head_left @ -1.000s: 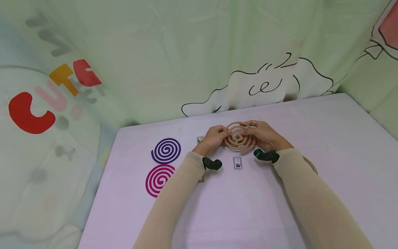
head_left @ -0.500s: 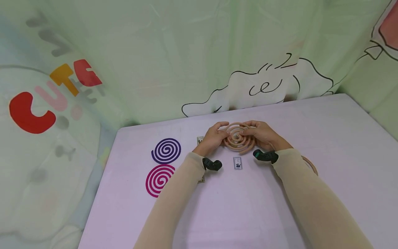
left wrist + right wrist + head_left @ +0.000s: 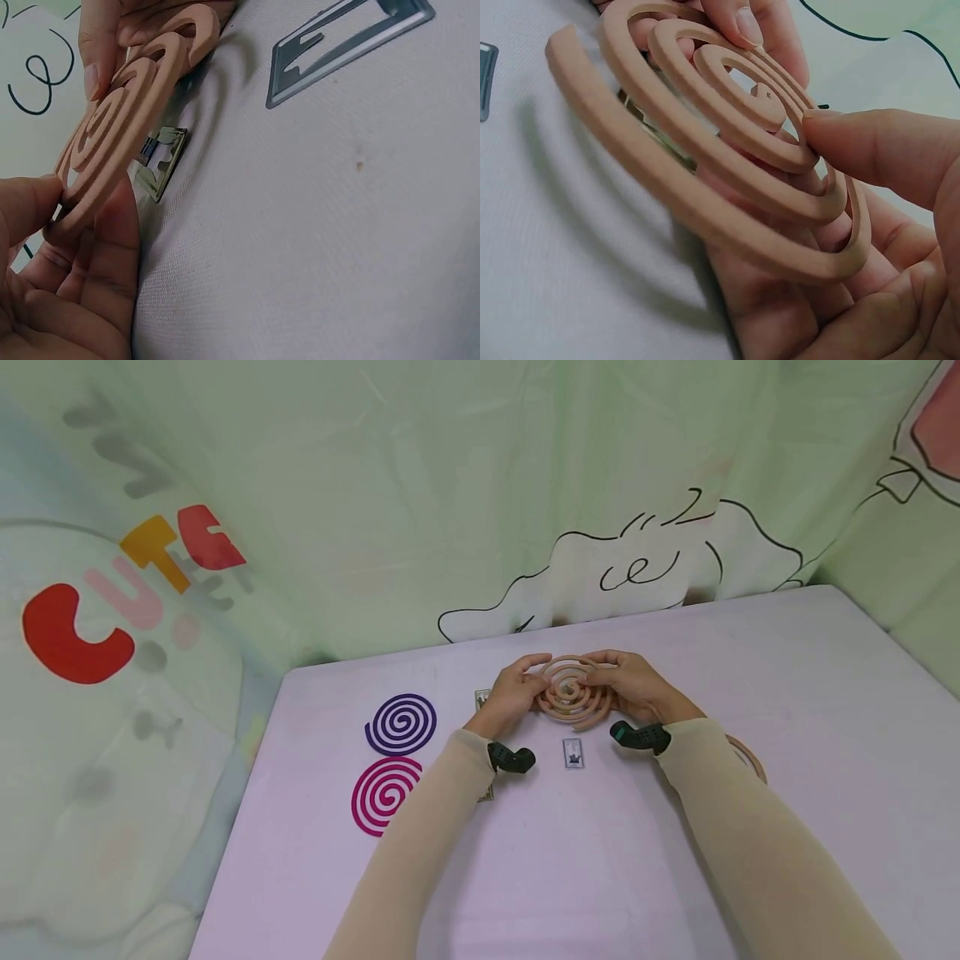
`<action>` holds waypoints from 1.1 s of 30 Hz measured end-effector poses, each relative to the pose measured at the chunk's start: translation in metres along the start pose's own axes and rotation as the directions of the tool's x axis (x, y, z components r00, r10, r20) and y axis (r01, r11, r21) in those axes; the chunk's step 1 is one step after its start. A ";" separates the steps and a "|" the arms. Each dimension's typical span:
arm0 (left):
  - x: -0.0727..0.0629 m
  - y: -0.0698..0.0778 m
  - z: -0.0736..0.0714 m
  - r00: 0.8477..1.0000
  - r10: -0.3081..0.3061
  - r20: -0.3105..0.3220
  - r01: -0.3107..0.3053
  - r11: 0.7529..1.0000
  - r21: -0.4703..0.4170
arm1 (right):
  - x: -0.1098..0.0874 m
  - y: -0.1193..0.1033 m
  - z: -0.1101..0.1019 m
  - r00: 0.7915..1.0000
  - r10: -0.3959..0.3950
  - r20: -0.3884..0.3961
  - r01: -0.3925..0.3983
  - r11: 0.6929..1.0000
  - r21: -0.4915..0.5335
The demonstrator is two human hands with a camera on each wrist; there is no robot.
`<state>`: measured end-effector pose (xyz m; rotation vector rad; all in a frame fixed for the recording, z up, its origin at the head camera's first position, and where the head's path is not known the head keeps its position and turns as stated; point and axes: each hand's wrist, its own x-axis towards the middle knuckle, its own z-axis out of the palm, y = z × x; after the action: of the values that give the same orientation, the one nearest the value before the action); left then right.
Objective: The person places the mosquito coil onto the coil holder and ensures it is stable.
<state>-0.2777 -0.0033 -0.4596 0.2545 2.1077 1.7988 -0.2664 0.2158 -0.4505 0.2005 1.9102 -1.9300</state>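
A tan mosquito coil (image 3: 619, 146) is held tilted over the table by both hands. At its left edge, my left hand (image 3: 508, 700) pinches it, thumb on top and fingers behind. My right hand (image 3: 641, 687) grips the opposite side; its thumb presses on the inner rings in the right wrist view, and its fingers support the coil from beneath. Through and below the rings shows a gold-toned metal coil stand (image 3: 174, 166), partly hidden. Nearer the person lies a silver coil stand (image 3: 573, 753), flat on the tabletop.
To the left lie a purple coil (image 3: 401, 724) and a pink coil (image 3: 371, 793), the pink one partly behind the left sleeve. Two more small stands, one of them a metal stand (image 3: 482, 697), flank the left forearm. Another tan coil (image 3: 750, 757) peeks out beside the right sleeve.
Since a second ago, my left index finger has lifted and straightened along the coil's far side. The coil and both hands have shifted slightly left.
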 end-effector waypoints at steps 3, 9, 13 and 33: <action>0.001 -0.001 0.000 1.000 -0.006 -0.009 0.006 1.000 -0.002 | 0.000 0.000 0.000 1.000 -0.002 -0.006 0.002 1.000 0.003; 0.001 -0.003 0.000 1.000 -0.020 -0.013 0.020 1.000 -0.013 | 0.000 0.001 0.001 1.000 -0.015 -0.004 0.015 1.000 0.012; 0.001 -0.003 0.000 0.999 -0.033 -0.033 0.032 0.999 -0.014 | 0.001 0.001 0.001 1.000 -0.015 -0.010 0.015 1.000 0.004; 0.001 -0.005 0.001 0.999 -0.033 -0.042 0.031 0.998 -0.047 | -0.002 0.000 0.005 0.998 -0.025 -0.063 0.023 0.999 -0.043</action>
<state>-0.2778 -0.0033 -0.4650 0.1711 2.0834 1.8476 -0.2640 0.2109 -0.4496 0.2294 2.0012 -1.9179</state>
